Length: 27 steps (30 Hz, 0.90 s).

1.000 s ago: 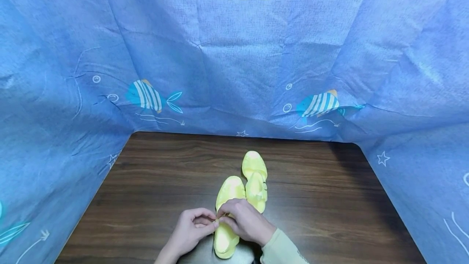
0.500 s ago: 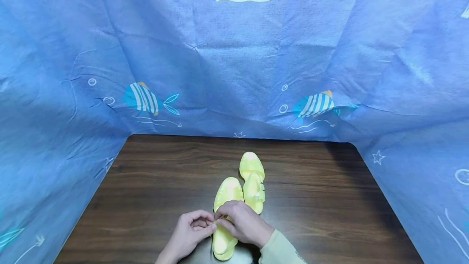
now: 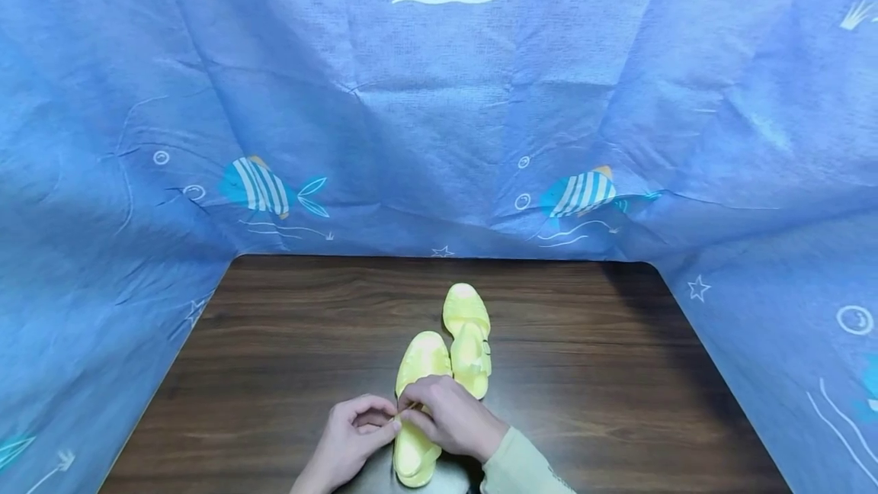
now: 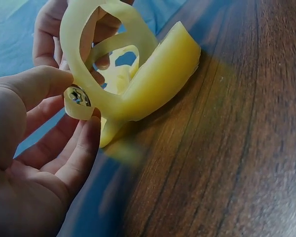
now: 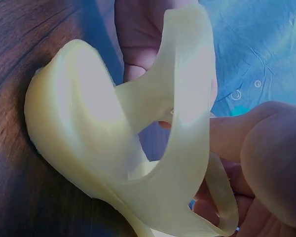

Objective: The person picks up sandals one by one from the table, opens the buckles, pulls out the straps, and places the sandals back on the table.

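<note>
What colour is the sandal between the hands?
Pale yellow; the sandal shows best in the left wrist view.

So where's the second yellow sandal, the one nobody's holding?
In the head view the free sandal lies on the wooden table just beyond and right of the held sandal, touching it, near the table's middle.

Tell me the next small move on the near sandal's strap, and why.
Probably feed the strap end through the buckle. The left hand pinches the strap at the buckle, the right hand holds the strap beside it, and the strap looks unfastened on the near sandal; the far sandal lies untouched.
</note>
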Available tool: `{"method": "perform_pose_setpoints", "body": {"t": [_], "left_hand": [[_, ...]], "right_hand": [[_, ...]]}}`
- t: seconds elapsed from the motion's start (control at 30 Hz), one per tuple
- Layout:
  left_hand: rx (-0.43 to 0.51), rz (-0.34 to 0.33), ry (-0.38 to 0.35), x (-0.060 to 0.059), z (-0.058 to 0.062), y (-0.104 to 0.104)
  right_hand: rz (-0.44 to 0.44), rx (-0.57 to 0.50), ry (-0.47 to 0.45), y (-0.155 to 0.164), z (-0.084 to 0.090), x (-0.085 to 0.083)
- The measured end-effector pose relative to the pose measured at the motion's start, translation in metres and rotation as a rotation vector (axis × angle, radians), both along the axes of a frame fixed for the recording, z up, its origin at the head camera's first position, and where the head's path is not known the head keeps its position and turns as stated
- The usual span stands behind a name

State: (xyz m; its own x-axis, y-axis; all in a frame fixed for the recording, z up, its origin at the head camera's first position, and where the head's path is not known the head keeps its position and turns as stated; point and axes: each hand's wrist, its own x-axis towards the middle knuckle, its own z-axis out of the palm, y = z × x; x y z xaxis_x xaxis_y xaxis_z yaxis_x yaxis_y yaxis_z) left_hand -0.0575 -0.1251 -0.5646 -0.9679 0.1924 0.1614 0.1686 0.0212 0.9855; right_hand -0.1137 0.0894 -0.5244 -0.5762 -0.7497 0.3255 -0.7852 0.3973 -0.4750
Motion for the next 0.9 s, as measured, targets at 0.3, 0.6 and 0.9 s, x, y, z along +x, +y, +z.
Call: {"method": "perform_pose_setpoints", "body": {"t": [0.3, 0.6, 0.9], "left_hand": [[-0.002, 0.042, -0.047, 0.0042, -0.0037, -0.0003], [0.006, 0.054, -0.018, 0.0041, -0.0042, 0.0015], [0.007, 0.078, -0.010, 0.0029, -0.0035, 0.0038]], "right_hand": [[0.005, -0.051, 0.018, -0.0035, -0.0048, 0.0032], [-0.011, -0.078, 0.012, -0.0032, -0.0059, 0.0030], [-0.042, -0.132, 0.006, -0.0005, -0.0064, 0.0018]]}}
